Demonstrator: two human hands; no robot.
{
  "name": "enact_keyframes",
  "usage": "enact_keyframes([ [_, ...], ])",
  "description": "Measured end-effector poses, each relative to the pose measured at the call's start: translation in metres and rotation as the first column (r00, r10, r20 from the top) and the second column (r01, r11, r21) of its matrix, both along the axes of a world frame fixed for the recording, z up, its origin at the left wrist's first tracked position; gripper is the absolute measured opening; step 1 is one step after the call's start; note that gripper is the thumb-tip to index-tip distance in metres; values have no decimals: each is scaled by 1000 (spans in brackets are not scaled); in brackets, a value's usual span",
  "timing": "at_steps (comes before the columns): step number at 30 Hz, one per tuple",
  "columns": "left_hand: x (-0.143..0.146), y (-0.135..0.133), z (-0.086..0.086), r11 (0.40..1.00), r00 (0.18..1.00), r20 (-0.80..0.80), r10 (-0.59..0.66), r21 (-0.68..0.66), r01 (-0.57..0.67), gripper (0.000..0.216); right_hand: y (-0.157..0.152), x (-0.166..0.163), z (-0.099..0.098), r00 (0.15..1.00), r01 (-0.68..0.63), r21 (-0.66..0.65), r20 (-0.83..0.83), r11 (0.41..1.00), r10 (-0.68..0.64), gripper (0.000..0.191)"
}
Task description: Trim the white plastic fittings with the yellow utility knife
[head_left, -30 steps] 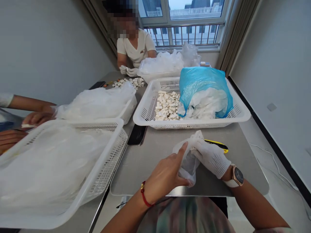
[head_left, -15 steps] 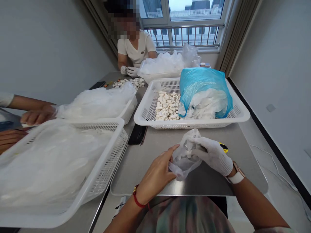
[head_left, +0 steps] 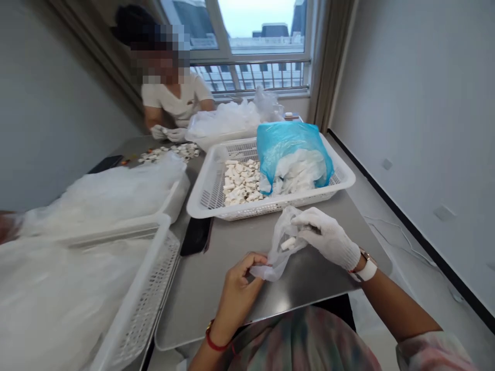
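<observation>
Head cam: L hand (head_left: 240, 284) pinches one end of a thin, translucent plastic bag (head_left: 275, 257); gloved R hand (head_left: 328, 241) grips the other. A small white tube piece (head_left: 288, 243) sits btwn hands, just by R fingertips, in or on the film (can't tell), over the worktop (head_left: 228, 260). Risk: film may tear if pulled hard, or piece may drop if bag tips.

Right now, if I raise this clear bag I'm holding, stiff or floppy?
Probably floppy: the clear bag looks thin and wrinkled. It's likely light, as the white contents showing inside look small; those might shift if loose.
</observation>
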State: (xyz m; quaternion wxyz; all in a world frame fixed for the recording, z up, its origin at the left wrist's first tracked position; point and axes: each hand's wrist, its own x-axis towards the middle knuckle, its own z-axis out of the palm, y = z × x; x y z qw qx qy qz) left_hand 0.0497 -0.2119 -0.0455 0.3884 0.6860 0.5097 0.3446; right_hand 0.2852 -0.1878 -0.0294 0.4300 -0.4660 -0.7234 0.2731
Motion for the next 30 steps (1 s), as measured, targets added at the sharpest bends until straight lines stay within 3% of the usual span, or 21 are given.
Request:
enact_keyframes([
  [3,11,-3,1,995,999,1,-49,-88,48,10,-27,12,6,994,102,-17,-26,995,-102,19],
  [7,37,-10,-4,975,983,-15,-184,-127,181,12,-79,36,-2,959,267,-39,-87,963,-270,21],
  [12,87,-25,-12,870,884,20,-467,-172,463,11,-155,71,-14,857,491,-125,-112,862,-504,26],
  [17,150,-53,-36,683,717,94,-691,-241,689,23,-211,112,-45,676,733,-131,33,667,-736,24],
  [21,182,-74,-62,582,593,42,-804,-146,800,63,-235,146,-78,435,899,-153,214,409,-875,22],
  [22,185,-77,-67,567,570,-9,-821,-118,815,67,-238,151,-84,407,912,-151,227,381,-885,24],
  [26,176,-76,-79,541,528,-141,-837,-82,837,55,-244,158,-94,397,917,-126,233,378,-888,35],
  [30,149,-70,-76,570,556,-126,-821,-132,811,43,-232,158,-98,425,905,-116,237,409,-874,32],
])
